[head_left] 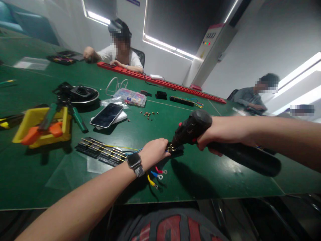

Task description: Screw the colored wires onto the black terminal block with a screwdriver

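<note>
Well, the bench point(240, 184) carries a red rail point(160, 81) toward its far edge. My right hand point(212, 132) clenches the drill point(199, 123); off left stands a yellow bin point(67, 129), then a phone point(107, 115). Nearer the front edge, my left hand point(155, 150) grasps the block point(177, 150), partly hiding it under the drill's tip. Loose screws point(147, 114) lie beyond.

Bright white light strips point(163, 44) are shining at the back and right, while other parts are looking dim. The drill point(194, 127) is throwing a dark shadow point(193, 175) on the shiny green surface point(238, 187). The edges are stretching and looking blurry.
</note>
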Demonstrator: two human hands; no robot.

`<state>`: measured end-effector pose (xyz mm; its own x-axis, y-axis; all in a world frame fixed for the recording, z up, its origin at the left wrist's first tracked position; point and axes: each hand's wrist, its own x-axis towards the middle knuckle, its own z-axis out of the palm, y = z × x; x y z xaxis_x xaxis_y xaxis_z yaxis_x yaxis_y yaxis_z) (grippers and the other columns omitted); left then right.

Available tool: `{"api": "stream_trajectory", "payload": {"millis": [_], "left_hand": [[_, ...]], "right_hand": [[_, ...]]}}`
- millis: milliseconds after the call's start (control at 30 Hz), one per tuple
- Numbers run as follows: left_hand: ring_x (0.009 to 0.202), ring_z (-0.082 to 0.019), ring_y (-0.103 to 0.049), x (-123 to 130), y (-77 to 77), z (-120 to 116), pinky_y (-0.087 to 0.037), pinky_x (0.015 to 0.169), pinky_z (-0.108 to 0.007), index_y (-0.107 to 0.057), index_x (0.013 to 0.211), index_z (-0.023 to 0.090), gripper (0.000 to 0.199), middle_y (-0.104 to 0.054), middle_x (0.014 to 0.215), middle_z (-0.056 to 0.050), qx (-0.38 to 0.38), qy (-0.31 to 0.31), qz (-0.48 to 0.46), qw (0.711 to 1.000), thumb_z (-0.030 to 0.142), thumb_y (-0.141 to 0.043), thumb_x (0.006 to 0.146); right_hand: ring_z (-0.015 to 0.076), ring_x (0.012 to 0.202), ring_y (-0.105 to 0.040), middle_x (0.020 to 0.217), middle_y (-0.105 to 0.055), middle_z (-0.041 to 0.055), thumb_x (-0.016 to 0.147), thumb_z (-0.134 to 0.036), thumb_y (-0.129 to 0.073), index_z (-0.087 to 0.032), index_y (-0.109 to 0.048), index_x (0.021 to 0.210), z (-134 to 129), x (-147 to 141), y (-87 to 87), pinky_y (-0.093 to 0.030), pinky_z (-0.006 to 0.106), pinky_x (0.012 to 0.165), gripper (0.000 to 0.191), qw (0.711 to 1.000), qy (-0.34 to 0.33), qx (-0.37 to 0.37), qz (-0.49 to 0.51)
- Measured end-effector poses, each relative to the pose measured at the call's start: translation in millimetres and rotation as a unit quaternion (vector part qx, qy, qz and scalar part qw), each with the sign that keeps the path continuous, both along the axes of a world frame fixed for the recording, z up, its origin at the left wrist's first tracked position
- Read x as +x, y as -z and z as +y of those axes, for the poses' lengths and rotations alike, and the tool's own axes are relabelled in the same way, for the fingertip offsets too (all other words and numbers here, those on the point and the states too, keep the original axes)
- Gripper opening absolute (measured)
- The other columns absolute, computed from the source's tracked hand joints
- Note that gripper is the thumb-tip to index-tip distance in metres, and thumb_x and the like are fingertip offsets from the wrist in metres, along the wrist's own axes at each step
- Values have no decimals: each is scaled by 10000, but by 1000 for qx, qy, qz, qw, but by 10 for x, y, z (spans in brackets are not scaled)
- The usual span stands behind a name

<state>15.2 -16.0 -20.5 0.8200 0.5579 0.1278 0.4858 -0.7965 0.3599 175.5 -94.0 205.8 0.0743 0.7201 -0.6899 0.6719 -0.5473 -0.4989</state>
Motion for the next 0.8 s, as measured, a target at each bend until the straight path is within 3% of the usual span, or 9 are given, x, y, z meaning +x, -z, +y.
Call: {"api": "stream_trajectory", "payload": {"millis": [333,567,800], "left_hand": [[993,-287,-738,-3,-23,-2,-556,821,-346,-665,1117,177,346,-745,1082,-94,-2,-2,0,1000,438,-786,926],[1000,-288,-735,-1,-13,-11,-558,834,-351,-664,1129,177,354,-742,1084,-97,-1,-2,-1,1000,439,-786,926],[1023,-277,-730,-6,-29,-6,-549,861,-336,-661,1150,190,351,-744,1103,-103,-13,-1,1,1000,428,-789,926]], "right_hand": [[148,462,-567,614,-576,-18,680,-142,-714,-185,-607,754,-2,-28,-10,-448,237,410,137,1000,4,0,0],[156,483,-585,675,-606,-1,688,-171,-720,-182,-673,866,16,-12,-9,-455,244,415,184,1000,0,-7,-24],[151,460,-560,643,-585,-8,680,-157,-708,-181,-648,817,14,-32,3,-453,253,418,151,1000,-10,-2,-16]]}}
